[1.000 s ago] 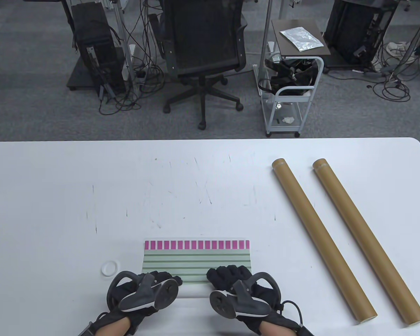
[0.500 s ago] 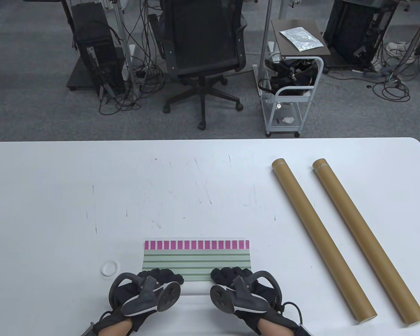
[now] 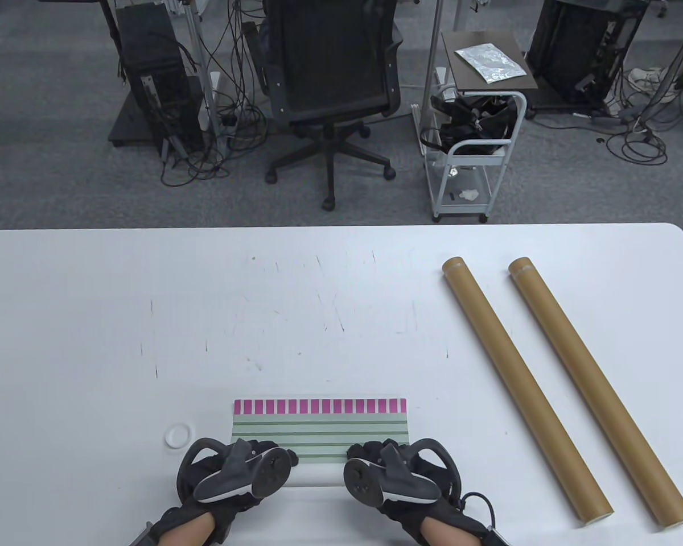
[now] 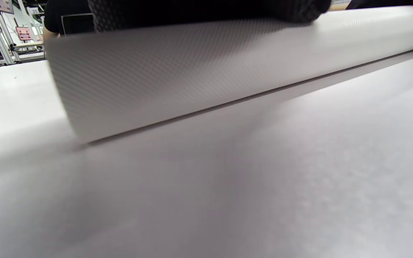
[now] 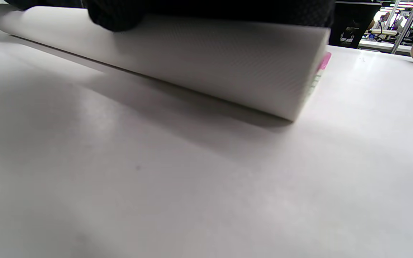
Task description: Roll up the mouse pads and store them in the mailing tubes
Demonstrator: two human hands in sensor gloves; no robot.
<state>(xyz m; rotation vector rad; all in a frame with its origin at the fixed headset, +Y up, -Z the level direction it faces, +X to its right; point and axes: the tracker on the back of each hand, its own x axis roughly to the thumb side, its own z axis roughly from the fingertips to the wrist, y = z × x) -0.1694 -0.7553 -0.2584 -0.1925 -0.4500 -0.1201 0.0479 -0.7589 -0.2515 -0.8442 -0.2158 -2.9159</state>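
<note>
A mouse pad point(image 3: 319, 424) with green stripes and a pink-checked far edge lies near the table's front edge. Its near part is rolled into a white roll point(image 3: 317, 475), also seen in the left wrist view point(image 4: 199, 71) and right wrist view point(image 5: 221, 61). My left hand point(image 3: 262, 452) rests its fingers on top of the roll's left end. My right hand point(image 3: 370, 452) rests its fingers on the right end. Two brown mailing tubes point(image 3: 523, 387) point(image 3: 597, 389) lie side by side at the right, slanting toward the front right.
A white ring-shaped tube cap point(image 3: 178, 436) lies just left of the pad. The white table point(image 3: 148, 313) carries faint scratch marks. Beyond its far edge stand an office chair point(image 3: 330, 85) and a white cart point(image 3: 472, 142).
The pad's pink far edge has slid a little toward me, and the flat striped part is shorter. Both hands have stayed on the roll near the front edge.
</note>
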